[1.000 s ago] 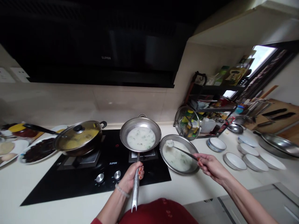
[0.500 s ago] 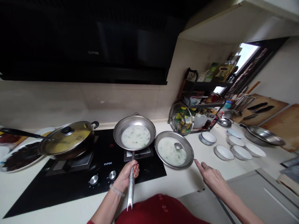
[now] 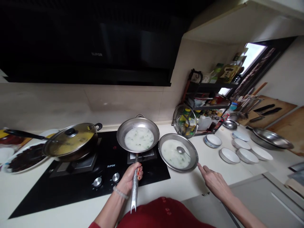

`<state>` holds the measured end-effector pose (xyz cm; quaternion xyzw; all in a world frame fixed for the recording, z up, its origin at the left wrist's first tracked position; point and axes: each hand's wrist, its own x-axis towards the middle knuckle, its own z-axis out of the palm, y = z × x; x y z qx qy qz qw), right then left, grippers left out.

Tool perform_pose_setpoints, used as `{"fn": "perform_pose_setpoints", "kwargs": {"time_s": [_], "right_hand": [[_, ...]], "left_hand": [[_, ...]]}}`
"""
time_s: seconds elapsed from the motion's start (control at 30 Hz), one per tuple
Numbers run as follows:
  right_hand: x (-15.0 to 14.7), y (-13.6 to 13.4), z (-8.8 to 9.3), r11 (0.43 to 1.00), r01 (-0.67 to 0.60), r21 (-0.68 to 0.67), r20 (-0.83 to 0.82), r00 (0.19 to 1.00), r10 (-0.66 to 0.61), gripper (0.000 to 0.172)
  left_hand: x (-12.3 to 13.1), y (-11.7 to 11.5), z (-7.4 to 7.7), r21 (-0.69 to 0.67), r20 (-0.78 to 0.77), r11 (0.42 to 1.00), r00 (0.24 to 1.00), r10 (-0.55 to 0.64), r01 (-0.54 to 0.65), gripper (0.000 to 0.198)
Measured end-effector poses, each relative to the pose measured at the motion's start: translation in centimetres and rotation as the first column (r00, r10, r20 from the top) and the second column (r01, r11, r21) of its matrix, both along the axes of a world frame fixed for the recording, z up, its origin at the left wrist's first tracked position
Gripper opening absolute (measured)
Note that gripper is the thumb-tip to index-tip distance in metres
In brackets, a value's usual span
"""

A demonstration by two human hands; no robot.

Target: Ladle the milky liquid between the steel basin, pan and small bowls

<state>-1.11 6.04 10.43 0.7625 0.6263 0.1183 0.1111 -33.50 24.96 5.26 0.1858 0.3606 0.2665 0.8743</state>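
Note:
My left hand [image 3: 132,177] is wrapped round the long metal handle [image 3: 134,194] of a steel pan [image 3: 138,128] that sits on the right burner and holds pale white batter with green flecks. Beside it on the counter stands a steel basin [image 3: 193,151] of the same batter, with a ladle [image 3: 181,150] resting inside. My right hand [image 3: 212,179] lies by the basin's front edge with its fingers stretched out, the fingertips at the rim, holding nothing.
A lidded dark pan [image 3: 71,142] sits on the left burner of the black cooktop [image 3: 71,180]. Plates of food [image 3: 22,158] are at far left. Several white bowls [image 3: 237,152], a wok [image 3: 270,139], a glass lid [image 3: 185,120] and a spice rack [image 3: 209,104] fill the right counter.
My right hand let go of the ladle, which now rests in the basin, and dropped to the basin's front rim. The left hand kept its grip on the pan handle.

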Motion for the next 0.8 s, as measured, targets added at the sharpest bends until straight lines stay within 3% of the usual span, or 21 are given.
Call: {"fn": "perform_pose_setpoints", "kwargs": {"time_s": [0.1,0.2,0.3,0.37,0.5,0.6,0.7,0.8], "right_hand": [[0.1,0.6,0.2,0.982,0.089,0.164,-0.195,0.979,-0.057,0.056],[-0.6,2.0,1.3,0.929,0.196,0.313,-0.489,0.872,-0.019,0.043],[-2.4,4.3,3.1,0.914,0.264,0.31,-0.682,0.731,0.02,0.045],[-4.1,6.3,4.2,0.926,0.238,0.293,-0.722,0.69,0.052,0.046],[-7.3,10.9,5.3,0.962,0.059,0.268,-0.646,0.751,0.133,0.043],[-9.0,14.2,5.4,0.985,-0.041,0.166,-0.543,0.83,0.126,0.048],[-10.0,16.6,5.1,0.996,-0.042,0.082,-0.484,0.872,0.077,0.05],[-10.4,18.1,4.3,0.997,-0.02,0.071,-0.505,0.861,0.053,0.046]], "left_hand": [[0.1,0.0,0.0,-0.001,-0.005,1.0,1.0,-0.01,0.01,0.03],[0.1,0.0,0.1,0.011,-0.014,1.0,1.0,0.0,0.0,0.028],[0.2,0.0,0.2,0.01,-0.035,1.0,0.999,-0.009,0.009,0.029],[0.2,0.0,0.3,0.005,-0.043,1.0,0.999,-0.01,0.01,0.03],[0.3,0.0,0.4,0.003,-0.038,1.0,0.999,0.01,-0.01,0.029],[0.4,0.0,0.4,0.002,-0.04,1.0,0.999,0.015,-0.015,0.029],[0.4,0.0,0.4,-0.001,-0.045,1.0,0.999,0.014,-0.014,0.03],[0.5,0.0,0.2,0.006,-0.041,1.0,0.999,0.023,-0.023,0.029]]}}
